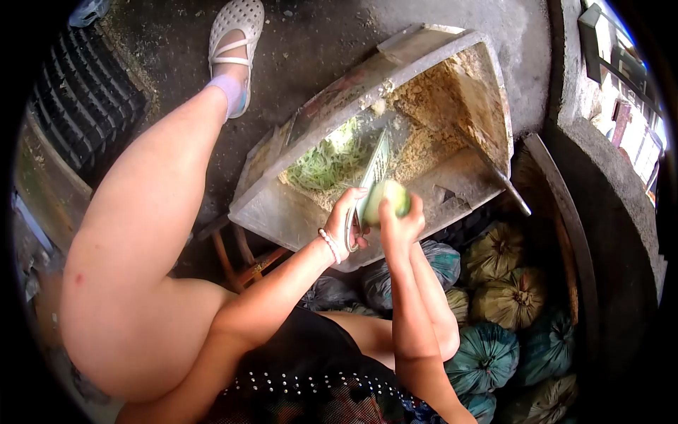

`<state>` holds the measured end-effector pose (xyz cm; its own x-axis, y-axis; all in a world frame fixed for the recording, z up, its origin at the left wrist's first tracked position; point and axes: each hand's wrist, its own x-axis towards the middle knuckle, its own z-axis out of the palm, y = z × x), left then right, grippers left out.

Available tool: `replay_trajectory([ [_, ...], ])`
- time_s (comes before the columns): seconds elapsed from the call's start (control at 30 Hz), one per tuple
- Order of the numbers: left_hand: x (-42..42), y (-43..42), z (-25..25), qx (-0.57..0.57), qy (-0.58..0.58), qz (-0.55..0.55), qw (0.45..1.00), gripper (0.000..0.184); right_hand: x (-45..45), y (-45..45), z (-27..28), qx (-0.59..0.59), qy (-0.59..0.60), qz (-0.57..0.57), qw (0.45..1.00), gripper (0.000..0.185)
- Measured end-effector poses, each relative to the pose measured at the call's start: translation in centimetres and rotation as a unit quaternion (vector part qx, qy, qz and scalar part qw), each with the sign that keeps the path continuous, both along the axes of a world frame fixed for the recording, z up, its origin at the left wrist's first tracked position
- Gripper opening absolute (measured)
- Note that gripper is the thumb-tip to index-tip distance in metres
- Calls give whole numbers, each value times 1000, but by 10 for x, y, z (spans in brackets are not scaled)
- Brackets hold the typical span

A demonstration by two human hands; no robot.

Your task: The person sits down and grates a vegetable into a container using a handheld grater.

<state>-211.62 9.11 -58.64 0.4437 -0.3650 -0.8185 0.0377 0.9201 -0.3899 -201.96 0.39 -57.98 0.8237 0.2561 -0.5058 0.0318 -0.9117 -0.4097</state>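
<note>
My left hand (349, 220), with a beaded bracelet at the wrist, is closed on the handle of a flat grater (378, 164). The grater slants down into a grey trough (318, 116). In my right hand (404, 220) is a pale green vegetable (385, 201), slightly blurred, held against the lower part of the grater. Green shreds (328, 162) lie in a heap on the left side inside the trough. Yellowish crumbly meal (431, 106) covers much of its right side.
A rod (512, 191) sticks out over the trough's right edge. Tied bags (484, 357) are piled below the trough. At the right stands a curved concrete wall (614, 184). Black ridged material (81, 95) lies at the upper left, near my shoe (239, 25).
</note>
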Motion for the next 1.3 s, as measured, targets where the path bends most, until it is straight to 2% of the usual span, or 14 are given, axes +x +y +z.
replay_trajectory([
  [0.07,-6,-15,-9,-41,57,-46,996,53,27,7,-63,9,17,-151,988,56],
  [0.13,-6,-17,-7,-42,51,-41,997,53,47,24,-97,-96,-89,-66,989,56],
  [0.2,-6,-12,-9,-38,32,-43,998,53,48,19,-93,-114,-112,-36,987,54],
  [0.27,-6,-14,-11,-54,33,-46,997,53,33,18,-41,-43,29,-71,996,54],
  [0.37,0,-6,-2,-15,32,-10,999,52,9,-1,12,10,103,-57,993,53],
  [0.57,-2,-13,-5,-51,68,-39,996,55,46,26,-98,-108,-115,-70,985,52],
  [0.77,-3,-6,-6,-19,13,-19,1000,53,7,-5,2,1,70,-52,996,52],
  [0.83,-2,-12,-7,-13,41,-24,999,52,2,8,-2,1,29,-46,998,52],
  [0.9,-6,-16,-10,-36,57,-29,997,51,30,19,-62,-25,28,-124,992,55],
  [1.0,-4,-15,-10,-43,42,-49,997,52,45,23,-94,-61,-91,-75,991,53],
  [1.1,-3,-13,-9,-40,32,-38,998,52,29,19,-37,-24,19,-105,994,51],
  [1.2,-5,-9,-8,-23,5,-23,999,52,5,-3,8,14,83,-37,996,49],
  [1.27,-2,-13,-7,-10,23,-28,999,52,6,8,-14,-21,17,-32,999,49],
  [1.3,-3,-14,-7,-24,60,-38,997,52,20,24,-38,-25,53,-123,991,52],
])
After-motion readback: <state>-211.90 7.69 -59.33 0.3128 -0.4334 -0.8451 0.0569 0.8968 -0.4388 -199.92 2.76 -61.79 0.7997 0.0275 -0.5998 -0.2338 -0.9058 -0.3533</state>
